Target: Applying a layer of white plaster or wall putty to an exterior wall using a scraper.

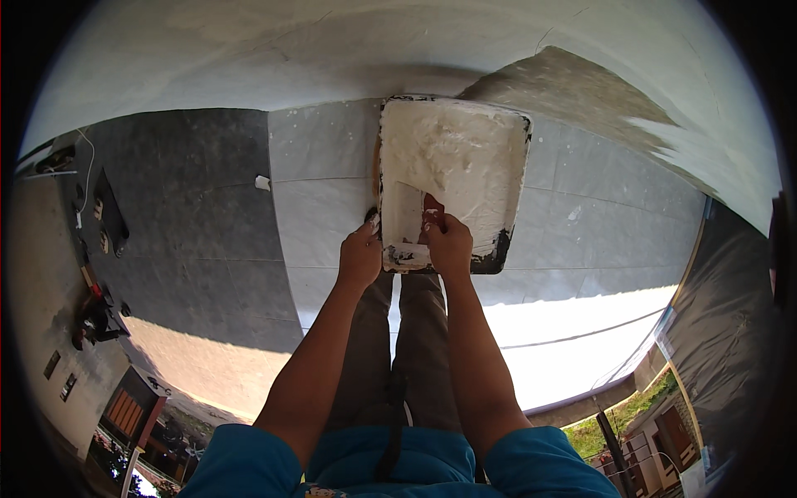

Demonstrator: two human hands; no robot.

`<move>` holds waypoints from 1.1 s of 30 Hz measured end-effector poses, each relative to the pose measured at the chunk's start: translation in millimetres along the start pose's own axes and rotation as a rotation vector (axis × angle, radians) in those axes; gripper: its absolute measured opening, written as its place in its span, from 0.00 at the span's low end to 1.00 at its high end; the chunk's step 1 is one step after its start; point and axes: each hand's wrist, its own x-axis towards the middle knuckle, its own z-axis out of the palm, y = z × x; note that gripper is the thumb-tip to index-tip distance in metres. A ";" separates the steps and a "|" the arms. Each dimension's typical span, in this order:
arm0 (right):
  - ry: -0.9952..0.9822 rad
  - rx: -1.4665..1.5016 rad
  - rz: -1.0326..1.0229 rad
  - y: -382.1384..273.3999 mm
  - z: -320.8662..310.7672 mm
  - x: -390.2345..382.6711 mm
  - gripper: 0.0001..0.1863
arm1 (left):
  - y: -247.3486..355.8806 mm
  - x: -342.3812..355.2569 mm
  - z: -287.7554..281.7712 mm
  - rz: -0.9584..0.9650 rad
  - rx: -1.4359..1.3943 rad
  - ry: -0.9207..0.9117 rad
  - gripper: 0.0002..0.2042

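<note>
A shallow dark tray [469, 149] full of thick white paste lies before me, its rim smeared and patched black. My right hand [448, 245] grips the reddish-brown handle [432, 207] of a trowel, whose coated rectangular blade [408, 207] is in the paste at the tray's lower left. Beside the tray's left edge, my left hand [361, 253] is closed on a dark, paste-smeared object that I cannot make out, partly hidden by its fingers. A paste-covered strip [405, 255] lies between my hands.
A pale wall [315, 58] with a rough grey patch [564, 83] rises beyond the tiled floor [324, 207]. A small white object [263, 183] lies left of the tray. Dark clutter [95, 319] stands far left; a dark wrinkled sheet [722, 315] hangs at the right.
</note>
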 end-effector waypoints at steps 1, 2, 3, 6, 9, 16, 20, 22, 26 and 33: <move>-0.015 -0.033 -0.034 10.2 1.0 3.2 0.12 | 9.9 0.4 3.7 -0.036 0.037 -0.038 0.19; -0.048 0.066 -0.009 4.8 12.2 1.6 0.12 | 6.7 0.8 0.0 -0.035 0.040 -0.033 0.19; -0.050 0.069 -0.012 1.9 11.5 1.2 0.12 | 3.5 1.4 -2.9 -0.036 0.087 -0.034 0.19; -0.161 0.349 0.178 -20.7 -2.4 -2.7 0.11 | -10.1 3.3 -7.0 -0.045 0.115 -0.031 0.19; -0.205 0.527 0.234 -19.6 -18.1 -4.4 0.12 | -19.0 2.9 -7.4 -0.036 0.046 -0.031 0.20; -0.152 0.619 0.090 -40.7 -71.7 -32.7 0.11 | -19.3 -23.0 -23.5 -0.101 0.119 -0.038 0.26; -0.144 0.744 0.039 -55.7 -102.4 -49.2 0.11 | 14.8 -46.0 -43.0 -0.056 0.063 -0.031 0.26; -0.175 0.803 0.078 -53.1 -104.2 -39.0 0.12 | 13.9 -52.0 -53.5 -0.003 0.016 0.016 0.25; -0.140 0.772 0.148 -64.0 -101.8 -32.6 0.14 | 47.8 -63.5 -71.2 0.015 0.044 0.048 0.24; -0.094 0.785 0.178 -29.3 -110.2 -39.3 0.08 | 121.7 -110.1 -45.3 0.111 0.022 0.092 0.26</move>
